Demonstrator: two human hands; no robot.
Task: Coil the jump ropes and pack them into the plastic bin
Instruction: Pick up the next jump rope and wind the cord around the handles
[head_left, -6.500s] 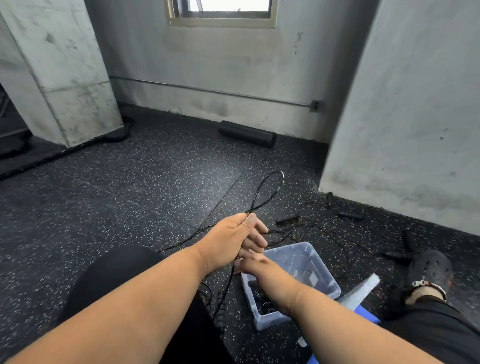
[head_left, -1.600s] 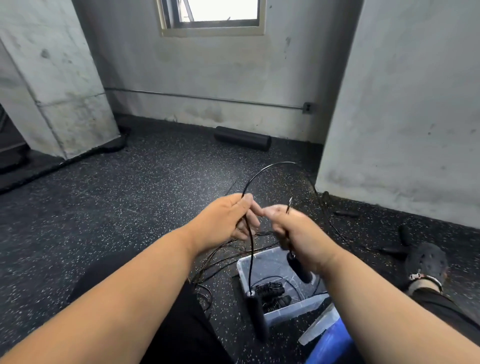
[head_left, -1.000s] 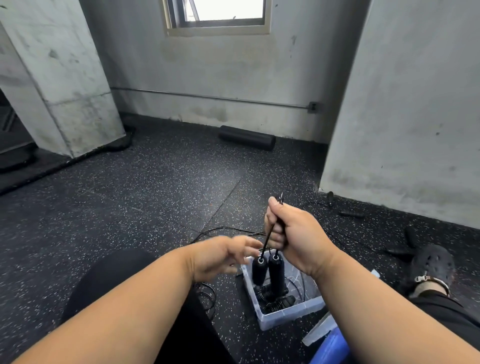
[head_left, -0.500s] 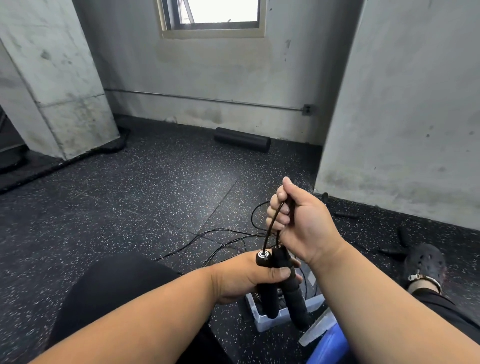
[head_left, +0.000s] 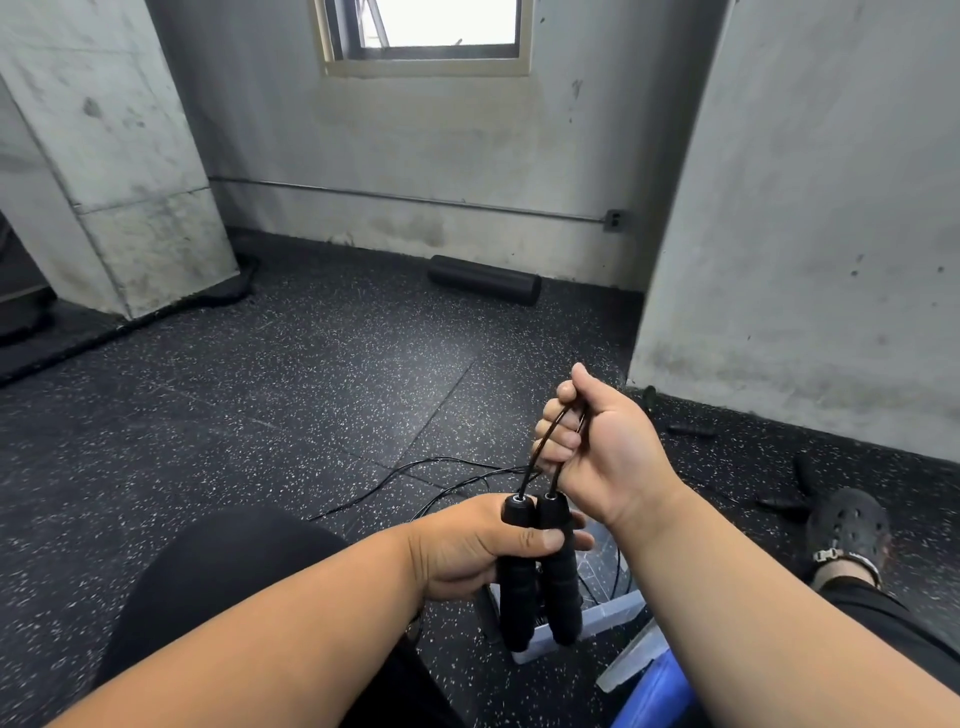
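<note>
The left hand (head_left: 467, 545) is gripping both handles (head_left: 537, 571); the right hand (head_left: 597, 447) is clenching the thin, springy cord (head_left: 540, 447), best gathered near the handles.

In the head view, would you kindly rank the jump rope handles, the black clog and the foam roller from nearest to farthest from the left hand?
1. Jump rope handles: gripped side by side in the left hand.
2. Black clog: on the floor, far right.
3. Foam roller: lying along the back wall, under the window.
</note>
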